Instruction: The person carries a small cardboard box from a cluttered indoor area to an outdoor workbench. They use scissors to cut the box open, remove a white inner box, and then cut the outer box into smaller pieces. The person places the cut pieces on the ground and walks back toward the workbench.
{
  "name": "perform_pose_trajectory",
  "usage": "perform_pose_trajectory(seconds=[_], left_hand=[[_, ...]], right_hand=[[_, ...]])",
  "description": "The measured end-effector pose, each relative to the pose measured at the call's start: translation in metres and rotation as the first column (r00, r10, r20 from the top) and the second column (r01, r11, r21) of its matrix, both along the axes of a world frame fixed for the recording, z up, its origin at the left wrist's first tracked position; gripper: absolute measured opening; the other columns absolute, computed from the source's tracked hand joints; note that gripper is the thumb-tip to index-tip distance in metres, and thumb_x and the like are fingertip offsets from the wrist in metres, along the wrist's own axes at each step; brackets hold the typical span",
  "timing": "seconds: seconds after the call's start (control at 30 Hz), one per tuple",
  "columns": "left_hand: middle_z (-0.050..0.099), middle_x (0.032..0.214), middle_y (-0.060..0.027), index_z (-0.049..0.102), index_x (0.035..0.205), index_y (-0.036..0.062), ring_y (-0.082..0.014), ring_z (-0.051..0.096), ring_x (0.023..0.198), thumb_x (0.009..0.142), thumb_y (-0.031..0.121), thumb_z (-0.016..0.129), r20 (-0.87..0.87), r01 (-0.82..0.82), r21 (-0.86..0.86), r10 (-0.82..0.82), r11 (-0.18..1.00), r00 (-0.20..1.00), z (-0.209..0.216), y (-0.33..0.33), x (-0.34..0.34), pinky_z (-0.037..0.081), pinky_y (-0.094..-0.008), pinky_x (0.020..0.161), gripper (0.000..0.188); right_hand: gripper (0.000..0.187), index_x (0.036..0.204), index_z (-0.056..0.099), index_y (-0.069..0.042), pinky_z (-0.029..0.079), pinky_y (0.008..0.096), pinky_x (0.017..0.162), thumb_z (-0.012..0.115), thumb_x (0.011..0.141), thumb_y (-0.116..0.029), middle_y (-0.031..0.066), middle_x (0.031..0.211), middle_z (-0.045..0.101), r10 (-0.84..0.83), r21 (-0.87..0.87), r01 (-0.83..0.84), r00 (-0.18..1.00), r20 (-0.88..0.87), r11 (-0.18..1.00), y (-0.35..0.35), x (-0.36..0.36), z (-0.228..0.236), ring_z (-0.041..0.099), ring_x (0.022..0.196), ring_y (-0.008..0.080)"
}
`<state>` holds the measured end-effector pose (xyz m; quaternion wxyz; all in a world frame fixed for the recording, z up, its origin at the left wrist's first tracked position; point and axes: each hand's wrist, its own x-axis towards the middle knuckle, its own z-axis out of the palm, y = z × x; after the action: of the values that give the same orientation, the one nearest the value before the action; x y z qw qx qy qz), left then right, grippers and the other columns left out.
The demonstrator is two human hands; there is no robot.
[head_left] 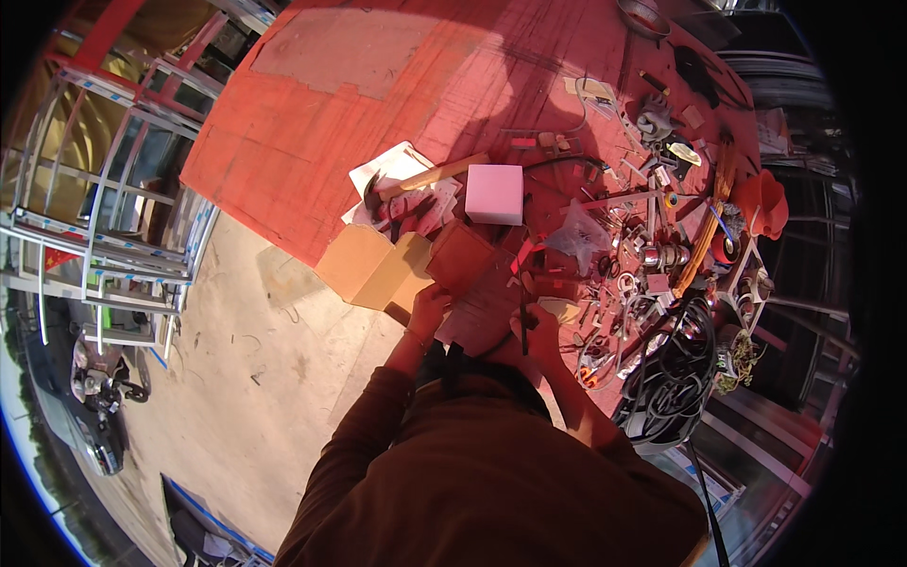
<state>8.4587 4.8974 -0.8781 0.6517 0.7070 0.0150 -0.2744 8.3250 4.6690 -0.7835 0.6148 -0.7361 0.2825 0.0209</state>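
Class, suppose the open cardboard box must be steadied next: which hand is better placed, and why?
Probably the left hand: it is close beside the cardboard box, whereas the right hand is farther away and holds a thin dark tool.

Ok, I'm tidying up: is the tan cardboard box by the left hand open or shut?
Open: the tan cardboard box has its flaps spread outward beside the left hand. I can't make out its contents.
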Motion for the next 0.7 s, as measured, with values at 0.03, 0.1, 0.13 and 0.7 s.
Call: perform_pose_trajectory(seconds=[0.03, 0.1, 0.13, 0.7], left_hand=[[0.070, 0.110, -0.0112, 0.065, 0.118, -0.0004, -0.0269, 0.069, 0.098, 0.092, 0.016, 0.062, 0.054, 0.065, 0.011, -0.066, 0.998, 0.996, -0.008, 0.009, -0.008, 0.056, -0.0411, 0.086, 0.031], [0.064, 0.123, -0.0109, 0.056, 0.133, 0.0046, -0.0283, 0.063, 0.117, 0.102, 0.024, 0.043, -0.526, -0.301, -0.563, -0.052, 0.770, 0.849, -0.024, 0.024, -0.005, 0.052, -0.0471, 0.097, 0.039], [0.065, 0.123, -0.0109, 0.057, 0.132, 0.0047, -0.0283, 0.062, 0.117, 0.103, 0.025, 0.042, -0.621, -0.433, -0.539, 0.007, 0.723, 0.784, -0.030, 0.029, 0.000, 0.052, -0.0476, 0.098, 0.039], [0.064, 0.078, -0.0074, 0.068, 0.115, 0.0029, -0.0169, 0.065, 0.067, 0.103, 0.042, 0.059, -0.223, -0.441, -0.066, 0.418, 0.895, 0.881, -0.029, 0.052, 0.066, 0.051, -0.0294, 0.056, 0.042]], right_hand=[[0.016, 0.091, 0.065, -0.005, 0.040, 0.0276, 0.061, 0.074, 0.090, -0.018, -0.0031, 0.069, 0.055, 0.021, -0.028, -0.021, 1.000, -0.007, 0.999, 0.005, 0.007, 0.002, 0.049, 0.067, 0.0070], [0.016, 0.092, 0.066, -0.005, 0.040, 0.0270, 0.060, 0.075, 0.092, -0.020, -0.0041, 0.069, 0.055, 0.087, 0.000, -0.088, 0.996, -0.029, 0.996, 0.016, 0.021, 0.005, 0.049, 0.066, 0.0061], [0.016, 0.092, 0.066, -0.005, 0.040, 0.0268, 0.059, 0.075, 0.091, -0.019, -0.0040, 0.069, 0.056, 0.107, 0.054, -0.107, 0.994, 0.007, 0.993, 0.021, 0.026, 0.006, 0.050, 0.065, 0.0060], [0.034, 0.084, 0.063, -0.006, 0.042, 0.0278, 0.054, 0.075, 0.095, -0.037, 0.0000, 0.065, 0.058, 0.218, 0.310, -0.173, 0.969, -0.114, 0.935, 0.028, 0.015, 0.010, 0.056, 0.059, 0.0088]])
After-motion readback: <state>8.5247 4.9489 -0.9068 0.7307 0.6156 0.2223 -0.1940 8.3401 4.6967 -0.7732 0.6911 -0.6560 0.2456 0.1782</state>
